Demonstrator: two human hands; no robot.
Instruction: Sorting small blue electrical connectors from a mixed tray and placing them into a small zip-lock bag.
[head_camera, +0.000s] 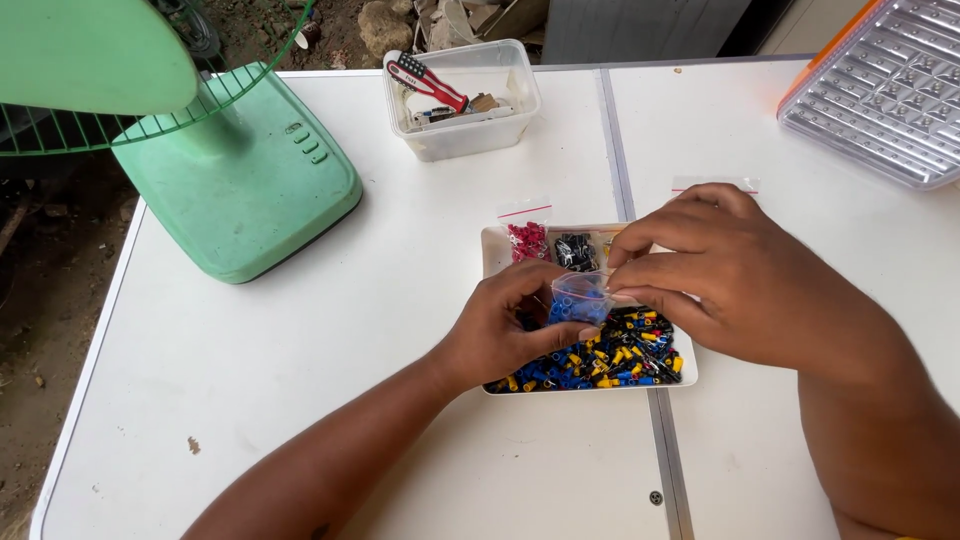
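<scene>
A white tray (492, 250) lies mid-table, filled with several small blue, yellow, black and red connector pieces (620, 362). Above it both hands hold a small clear bag with blue pieces (580, 298). My left hand (505, 330) pinches the bag from below left. My right hand (725, 270) grips its upper right edge with fingertips. In the tray's far end lie a bag of red pieces (527, 240) and a bag of black pieces (575, 250).
A green table fan (235, 180) stands at the left. A clear plastic tub (505, 130) holds a red-handled tool (425, 80). A ribbed silver panel with orange rim (885, 90) sits far right. An empty clear bag (715, 184) lies behind my right hand.
</scene>
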